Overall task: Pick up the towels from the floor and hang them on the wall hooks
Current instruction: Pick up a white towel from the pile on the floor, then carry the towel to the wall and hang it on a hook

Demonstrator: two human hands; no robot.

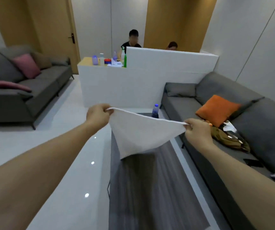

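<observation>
Above the grey worktop (150,188), left hand (97,116) and right hand (197,131) each pinch a towel (143,133) corner; spread taut, likely readied for hanging.

Upper left: grey sofa (33,87) with pink cushion (27,65) and folded pink blanket (7,85); wooden door (57,30) behind. Centre top: white counter (116,87) bearing green bottle (125,59), purple bottle (94,59) and papers (115,64); two people seated behind the partition. Right: second grey sofa (258,123) with orange cushion (217,110), olive-brown bag (228,138), black phone (253,162). Centre bottom: dark grey table (141,188), with blue-capped water bottle (155,110) at its far end. Glossy white floor (67,163) on the left.
</observation>
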